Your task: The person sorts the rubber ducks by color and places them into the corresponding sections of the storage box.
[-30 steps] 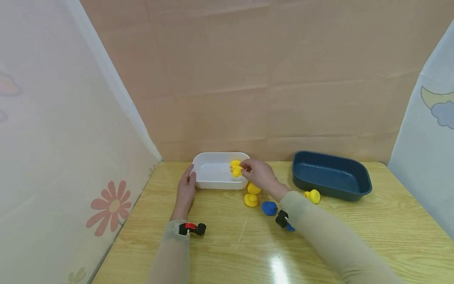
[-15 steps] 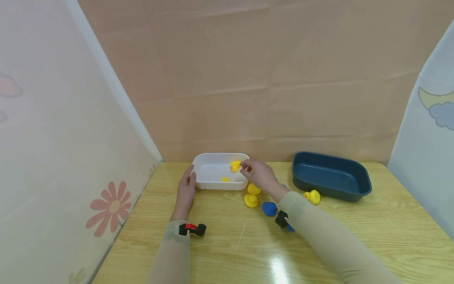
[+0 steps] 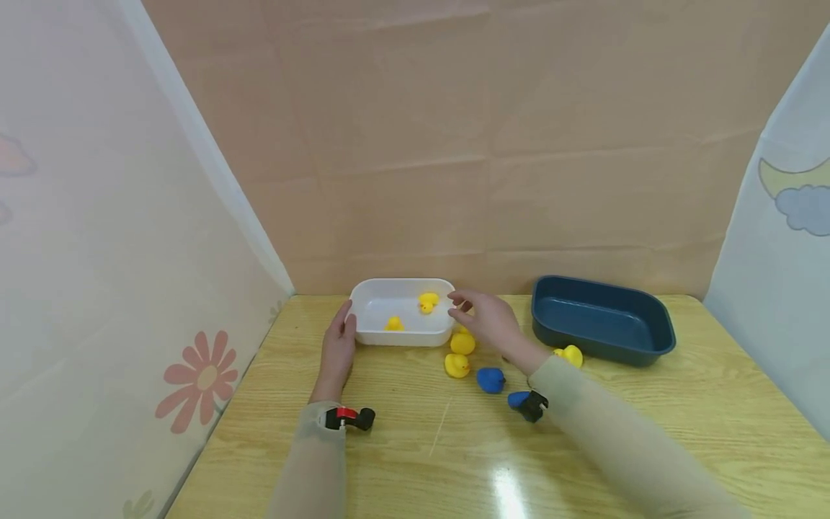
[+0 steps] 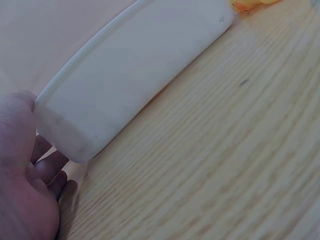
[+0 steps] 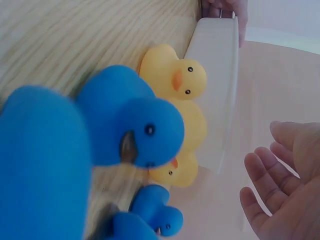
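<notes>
My left hand [image 3: 338,342] holds the left end of a white plastic basin [image 3: 402,339]; in the left wrist view its thumb lies at the rim and its fingers bend around the end wall. Two yellow rubber ducks lie inside: one duck [image 3: 428,299] toward the right, another duck [image 3: 394,324] near the front wall. My right hand [image 3: 486,317] hovers at the basin's right end, fingers apart and holding nothing. Below it on the table are two yellow ducks [image 3: 457,365] and a blue duck [image 3: 491,380]. Another blue duck [image 3: 517,399] is partly hidden by the wrist camera.
A dark blue basin [image 3: 603,339] stands at the back right, with a yellow duck [image 3: 570,355] in front of it. More blue ducks [image 5: 157,212] show in the right wrist view. A cloth wall [image 3: 389,180] rises behind the table, with printed cloth walls at both sides.
The yellow duck at my right fingertips dropped into the white basin and shifted left along its front wall. My right hand then drew back to the right. The left hand stays in place.
</notes>
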